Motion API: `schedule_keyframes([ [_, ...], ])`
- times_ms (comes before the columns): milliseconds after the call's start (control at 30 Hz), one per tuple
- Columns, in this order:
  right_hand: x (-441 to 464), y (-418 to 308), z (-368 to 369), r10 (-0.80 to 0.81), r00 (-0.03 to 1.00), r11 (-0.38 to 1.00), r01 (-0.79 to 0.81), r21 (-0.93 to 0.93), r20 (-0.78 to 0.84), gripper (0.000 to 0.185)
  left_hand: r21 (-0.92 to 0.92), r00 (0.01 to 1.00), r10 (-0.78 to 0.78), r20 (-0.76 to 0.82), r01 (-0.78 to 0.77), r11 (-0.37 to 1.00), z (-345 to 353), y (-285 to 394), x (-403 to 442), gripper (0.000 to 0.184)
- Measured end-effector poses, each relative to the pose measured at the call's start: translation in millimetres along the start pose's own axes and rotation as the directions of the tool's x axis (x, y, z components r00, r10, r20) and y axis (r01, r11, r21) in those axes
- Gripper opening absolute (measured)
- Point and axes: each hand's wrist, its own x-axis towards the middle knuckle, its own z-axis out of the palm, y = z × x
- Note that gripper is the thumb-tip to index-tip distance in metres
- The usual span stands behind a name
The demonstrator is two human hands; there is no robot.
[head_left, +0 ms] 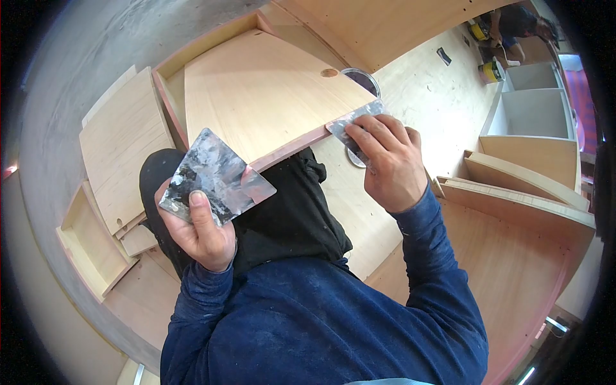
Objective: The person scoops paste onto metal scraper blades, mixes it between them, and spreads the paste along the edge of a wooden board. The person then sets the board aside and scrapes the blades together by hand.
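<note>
My left hand grips a square metal putty scraper, thumb on top. Grey and white smears cover its face, and a dab of pink putty sits near its right corner. In my right hand is a second smeared putty scraper, with the fingers pressed on its face. It lies at the right end of the pink-coated edge of a light wooden panel; whether it touches the edge I cannot tell. The panel slants in front of my knees.
Stacked wooden boards lie to the left, beside a shallow wooden frame. Partly behind the panel is a round metal rim. White-lined cabinet boxes and a large cabinet stand right. A person works near a bucket.
</note>
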Motion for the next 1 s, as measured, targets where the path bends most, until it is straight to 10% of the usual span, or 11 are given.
schedule_keyframes([
  [1000,-7.0,-15.5,-8.2,0.028,0.999,0.999,-0.027,-0.032,0.046,0.056,0.047,1.000,0.010,0.009,-0.010,0.999,-6.5,0.5,-1.4,0.027],
])
